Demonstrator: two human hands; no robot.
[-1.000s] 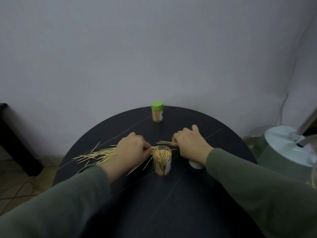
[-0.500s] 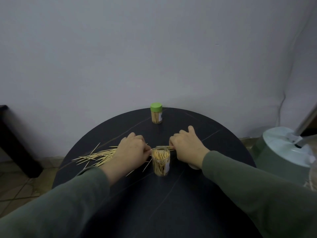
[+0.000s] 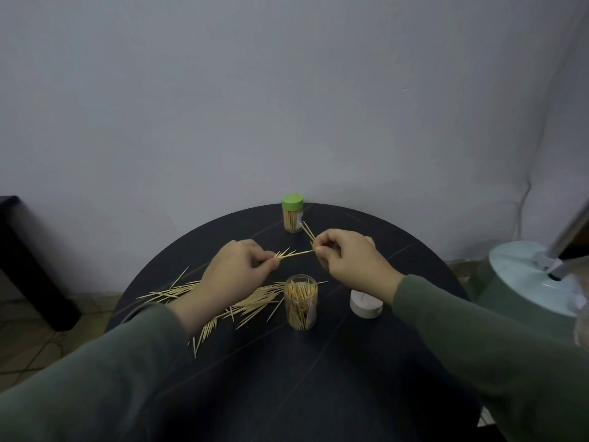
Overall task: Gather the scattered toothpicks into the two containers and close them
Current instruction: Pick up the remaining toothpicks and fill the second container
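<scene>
Head view. Left hand (image 3: pixel 237 266), centre-left, pinching a few toothpicks (image 3: pixel 291 252), tips aimed right; right hand (image 3: pixel 345 260), just right of centre, fingers curled round a small bundle (image 3: pixel 308 232), apparently for squaring up before dropping in. Open container (image 3: pixel 301 301) upright at centre, nearly full, beside loose toothpicks (image 3: pixel 251 303) fanned across the bench (image 3: pixel 318 378). White lid (image 3: pixel 366 304) set right, within reach. Green-capped container (image 3: pixel 292 216) closed, upper centre. Bundle counts unreadable; pile partly hidden under left forearm.

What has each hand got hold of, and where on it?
The left hand pinches a few toothpicks at one end. The right hand grips a small toothpick bundle near its middle.
</scene>
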